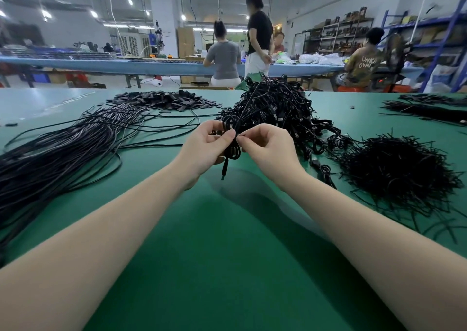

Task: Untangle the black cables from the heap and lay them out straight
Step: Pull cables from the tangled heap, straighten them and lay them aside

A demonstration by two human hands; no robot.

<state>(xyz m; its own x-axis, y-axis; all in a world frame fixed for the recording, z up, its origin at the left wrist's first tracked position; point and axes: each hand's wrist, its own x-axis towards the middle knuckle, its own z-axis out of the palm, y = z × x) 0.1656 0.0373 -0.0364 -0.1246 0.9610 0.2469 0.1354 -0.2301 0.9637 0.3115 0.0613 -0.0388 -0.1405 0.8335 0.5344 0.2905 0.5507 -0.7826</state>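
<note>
Legible writing: one item only, pale letters "UNK / OWN" on back of yellow shirt (363,64), seated figure at 2 o'clock, partly cut off; no other print readable.

Coiled black cable (233,145), one, held above green table (207,254) at centre; loops bunched between both hands, plug end (224,169) hanging straight down, clear of table surface; one strand running up toward heap.

Left hand (204,148): fingers curled, thumb and forefinger pinching coil from 9 o'clock side. Right hand (265,144): fingers curled, thumb and forefinger pinching same coil at its waist from 3 o'clock side; fingertips of both hands nearly meeting.

Heap of tangled black cables (275,108), one, at 12 o'clock just behind hands; stray coils trailing toward 3 o'clock.

Straightened cables (58,151), one long sheaf, count not tellable, at 9 o'clock, running off left edge of table.

Pile of short black ties (396,174), one, at 3 o'clock, near right edge; pile of flat black pieces (164,100), one, at 11 o'clock; further black bundles (427,108), far at 2 o'clock.

Open room: bare green surface from 5 to 7 o'clock, between and beneath forearms, down to near edge; far edge of table straight behind heap.

Persons in background: four, at long blue bench (101,65).
</note>
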